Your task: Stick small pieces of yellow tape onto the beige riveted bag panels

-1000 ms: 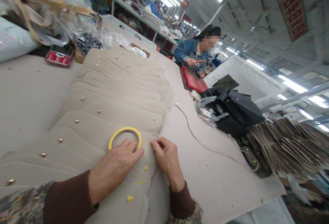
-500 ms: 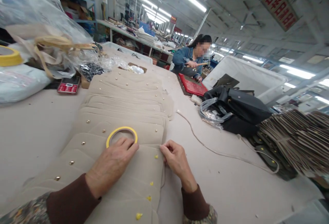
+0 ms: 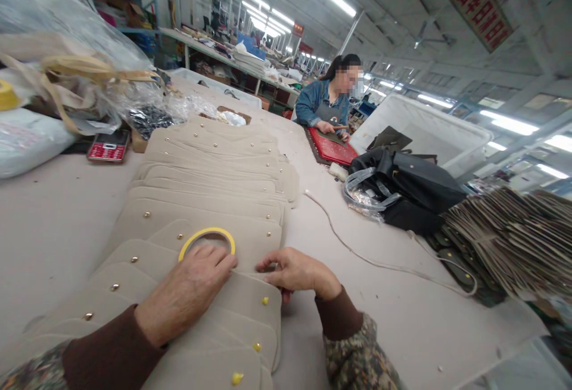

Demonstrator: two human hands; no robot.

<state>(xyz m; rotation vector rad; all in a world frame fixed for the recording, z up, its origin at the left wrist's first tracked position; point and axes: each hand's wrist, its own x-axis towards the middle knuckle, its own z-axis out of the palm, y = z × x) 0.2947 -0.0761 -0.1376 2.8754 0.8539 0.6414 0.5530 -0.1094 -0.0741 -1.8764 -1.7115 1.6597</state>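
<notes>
The left hand (image 3: 192, 285) curls around the yellow tape roll (image 3: 209, 231) over the beige panels (image 3: 214, 204), maybe to keep it close. The right hand (image 3: 298, 269) is at a panel's edge; I can't tell if it pinches. Panels overlap on the table (image 3: 330, 253), perhaps so the gold studs (image 3: 134, 259) show.

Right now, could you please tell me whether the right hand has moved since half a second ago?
Yes: judged against the cord tip, the right hand has moved left, reaching farther over the beige panels.
</notes>
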